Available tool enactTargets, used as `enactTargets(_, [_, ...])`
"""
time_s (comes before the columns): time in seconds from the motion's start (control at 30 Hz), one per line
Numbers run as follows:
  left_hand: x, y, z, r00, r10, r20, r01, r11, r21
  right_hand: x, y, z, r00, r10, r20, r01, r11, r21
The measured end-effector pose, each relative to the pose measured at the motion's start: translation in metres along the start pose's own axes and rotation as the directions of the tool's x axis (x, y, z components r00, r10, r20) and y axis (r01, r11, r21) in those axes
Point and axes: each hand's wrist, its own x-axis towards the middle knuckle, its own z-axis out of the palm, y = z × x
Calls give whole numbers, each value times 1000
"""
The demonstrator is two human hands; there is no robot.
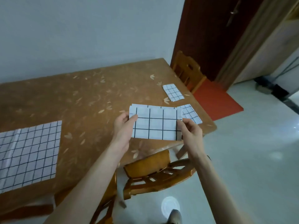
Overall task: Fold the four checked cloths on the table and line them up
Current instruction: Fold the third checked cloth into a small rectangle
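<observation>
Both hands hold a folded checked cloth [155,123] just above the near right part of the counter [90,101], near the middle of the view. The left hand [124,125] pinches the cloth's left edge, thumb on top at about 9 o'clock of the cloth, the other fingers hidden behind it. The right hand [190,130] pinches the right edge at 3 o'clock, thumb and fingertips curled onto the fabric. The cloth is a wide rectangle with several layers showing along its top edge; whether its lower edge touches the counter is hard to tell from this angle.

At 2 o'clock from the held cloth, a second folded cloth [191,114] lies flat close to the counter's right edge, its left end hidden behind the held one. Further toward 1 o'clock, a third folded cloth [173,92] lies flat, apart from the second and also near the right edge. At 8 o'clock of the view, a large unfolded cloth [30,152] lies spread on the counter, running off the left border, with a pale crease down its left part.

A wooden chair [153,175] stands tucked at the counter's near side, below the hands, at 6 o'clock. Another wooden chair [187,70] stands at the far right corner, before a dark red door [210,29], with a red mat [216,99] on the pale floor
</observation>
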Motion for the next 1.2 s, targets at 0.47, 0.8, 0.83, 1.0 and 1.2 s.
enactTargets(0.47, [-51,-15,262,995,-33,91,31,999,20,70,31,-237,981,46,-188,-23,993,119])
enactTargets(0.8, [-48,-15,405,996,-27,82,27,1000,6,149,32,-356,980,56,-191,-31,991,134])
enactTargets(0.83, [-44,-15,418,996,-30,87,29,1000,5,159,32,-365,978,58,-199,-30,990,139])
enactTargets(1.0, [-14,-10,483,995,-19,94,19,1000,-3,219,34,-398,968,73,-240,-33,986,165])
enactTargets(1.2, [53,1,555,997,19,69,-18,1000,-13,313,32,-424,980,70,-188,-42,989,145])
